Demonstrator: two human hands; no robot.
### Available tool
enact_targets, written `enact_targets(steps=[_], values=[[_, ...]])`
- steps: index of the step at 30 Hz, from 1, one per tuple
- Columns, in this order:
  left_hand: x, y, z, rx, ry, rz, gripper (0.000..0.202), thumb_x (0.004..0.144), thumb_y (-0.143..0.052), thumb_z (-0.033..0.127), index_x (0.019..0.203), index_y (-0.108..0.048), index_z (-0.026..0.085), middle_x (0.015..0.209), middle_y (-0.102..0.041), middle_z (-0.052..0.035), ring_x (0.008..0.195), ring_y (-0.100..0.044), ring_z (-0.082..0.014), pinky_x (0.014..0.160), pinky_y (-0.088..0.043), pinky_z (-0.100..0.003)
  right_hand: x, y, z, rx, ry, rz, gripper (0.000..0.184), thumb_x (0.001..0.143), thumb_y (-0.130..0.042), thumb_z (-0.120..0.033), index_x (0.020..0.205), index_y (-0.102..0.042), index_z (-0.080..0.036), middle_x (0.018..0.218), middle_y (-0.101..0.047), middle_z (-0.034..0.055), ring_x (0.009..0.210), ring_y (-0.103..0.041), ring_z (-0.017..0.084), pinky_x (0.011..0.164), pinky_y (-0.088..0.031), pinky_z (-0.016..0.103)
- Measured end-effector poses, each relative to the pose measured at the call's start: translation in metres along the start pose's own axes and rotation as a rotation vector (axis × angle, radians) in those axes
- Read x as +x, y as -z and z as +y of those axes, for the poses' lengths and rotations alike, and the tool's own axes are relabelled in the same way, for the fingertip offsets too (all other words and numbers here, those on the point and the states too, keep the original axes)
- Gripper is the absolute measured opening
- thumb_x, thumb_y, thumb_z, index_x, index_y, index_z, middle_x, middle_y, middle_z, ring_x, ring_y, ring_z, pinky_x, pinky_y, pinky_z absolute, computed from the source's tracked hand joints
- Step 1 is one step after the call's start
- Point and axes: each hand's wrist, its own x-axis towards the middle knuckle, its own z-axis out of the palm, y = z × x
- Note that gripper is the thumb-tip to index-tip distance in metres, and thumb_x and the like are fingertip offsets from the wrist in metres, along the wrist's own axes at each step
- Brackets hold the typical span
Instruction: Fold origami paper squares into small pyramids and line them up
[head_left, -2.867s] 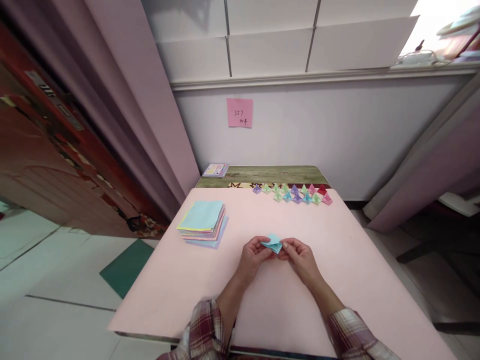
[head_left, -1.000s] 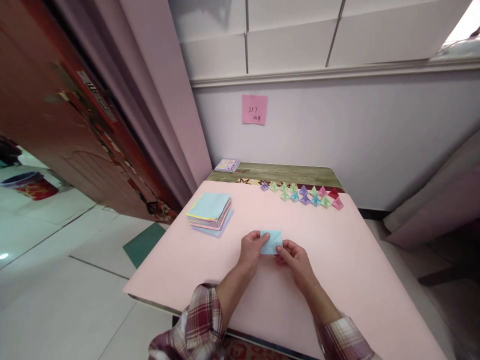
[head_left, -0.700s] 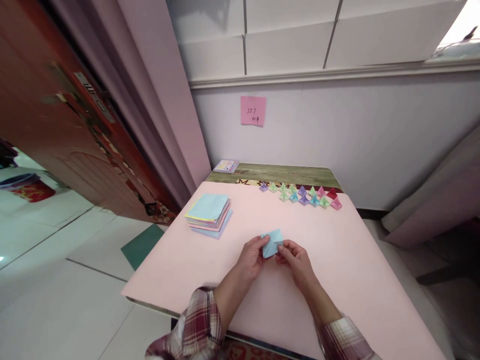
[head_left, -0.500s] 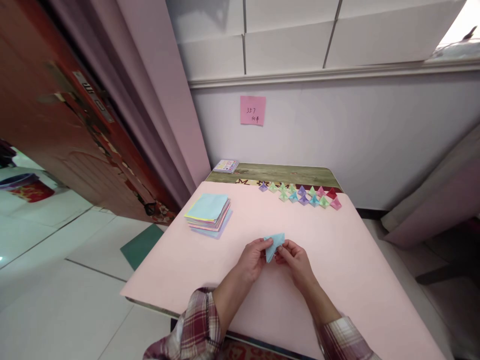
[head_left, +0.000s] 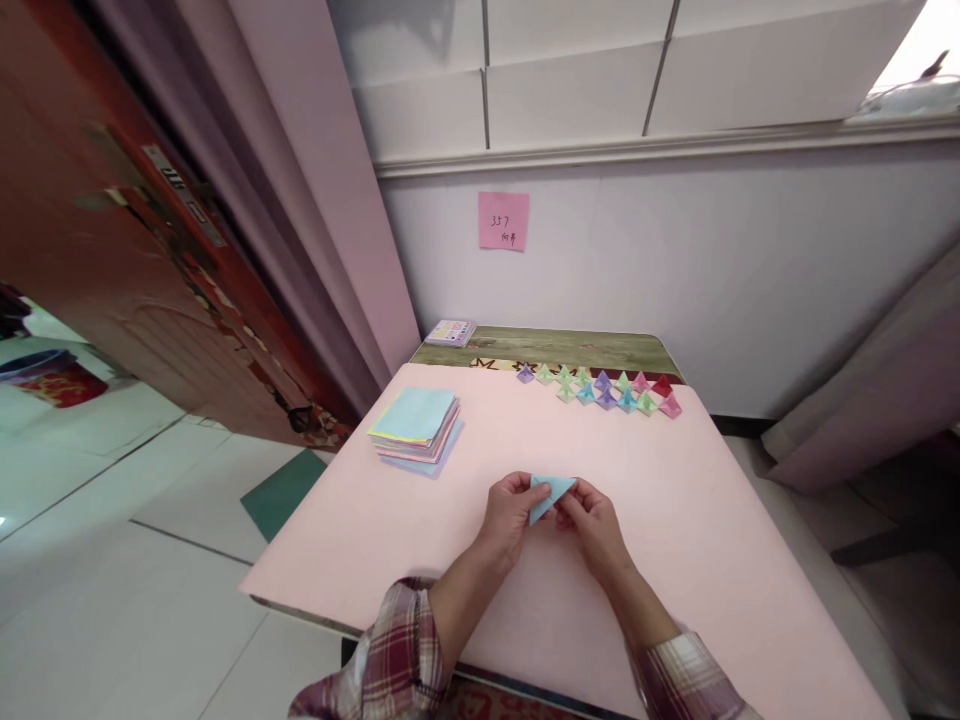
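Observation:
A light blue sheet of origami paper, folded into a small triangle, is held between both hands above the pink-covered table. My left hand pinches its left side, thumb lying on top. At its right corner, my right hand grips the edge with thumb and fingers; some fingertips are hidden under the paper. To the left sits a stack of coloured square paper, light blue uppermost. Several folded paper pieces in purple, green, blue, pink and red stand in two rows at the far right.
A packet lies on the table's bare wooden-patterned back strip. On the wall behind is a pink note. A red door and a purple curtain stand at the left. A green sheet lies on the floor.
The blue folded paper has turned in my fingers, so its long edge now lies level at the top. My right fingers have shifted to its upper right corner.

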Motion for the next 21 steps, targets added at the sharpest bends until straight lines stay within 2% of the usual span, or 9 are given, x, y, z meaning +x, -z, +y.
enact_targets(steps=[3, 6, 10, 16, 21], values=[[0.004, 0.007, 0.003, 0.120, -0.099, 0.052, 0.040, 0.058, -0.082, 0.027, 0.088, -0.057, 0.015, 0.067, -0.063, 0.0007, 0.058, -0.059, -0.0124, 0.055, -0.048, -0.025, 0.001, 0.003, -0.005, 0.098, -0.105, 0.013, 0.037, 0.080, -0.063, -0.052, 0.091, -0.067, -0.017, 0.074, -0.066, 0.0042, 0.064, -0.062, 0.016, 0.060, -0.052, 0.029], [0.008, 0.015, 0.005, 0.227, -0.129, -0.008, 0.053, 0.057, -0.082, 0.025, 0.102, -0.054, 0.016, 0.065, -0.062, 0.0028, 0.057, -0.058, -0.0126, 0.053, -0.047, -0.024, 0.002, 0.006, -0.007, 0.091, -0.154, 0.007, 0.044, 0.077, -0.064, -0.058, 0.092, -0.069, -0.017, 0.077, -0.068, 0.0064, 0.067, -0.065, 0.018, 0.062, -0.054, 0.031], [0.012, 0.021, 0.004, 0.292, -0.109, -0.075, 0.051, 0.056, -0.082, 0.025, 0.099, -0.056, 0.014, 0.065, -0.062, 0.0024, 0.056, -0.057, -0.0117, 0.053, -0.047, -0.024, 0.002, 0.007, -0.004, -0.025, -0.144, -0.063, 0.037, 0.065, -0.081, -0.047, 0.082, -0.069, -0.017, 0.072, -0.069, 0.0037, 0.061, -0.062, 0.015, 0.060, -0.052, 0.027], [0.013, 0.021, 0.002, 0.287, -0.117, -0.098, 0.045, 0.058, -0.082, 0.027, 0.094, -0.059, 0.014, 0.068, -0.064, 0.0004, 0.060, -0.059, -0.0121, 0.058, -0.049, -0.025, 0.000, 0.006, -0.006, -0.053, -0.152, -0.083, 0.043, 0.067, -0.079, -0.049, 0.097, -0.069, -0.019, 0.079, -0.072, 0.0047, 0.066, -0.065, 0.016, 0.064, -0.054, 0.028], [0.013, 0.022, 0.006, 0.316, -0.114, -0.110, 0.042, 0.060, -0.082, 0.030, 0.092, -0.060, 0.014, 0.067, -0.064, -0.0003, 0.059, -0.060, -0.0129, 0.056, -0.048, -0.025, 0.000, 0.005, -0.004, -0.084, -0.130, -0.104, 0.035, 0.068, -0.078, -0.049, 0.080, -0.068, -0.017, 0.070, -0.068, 0.0030, 0.061, -0.061, 0.014, 0.060, -0.051, 0.026]])
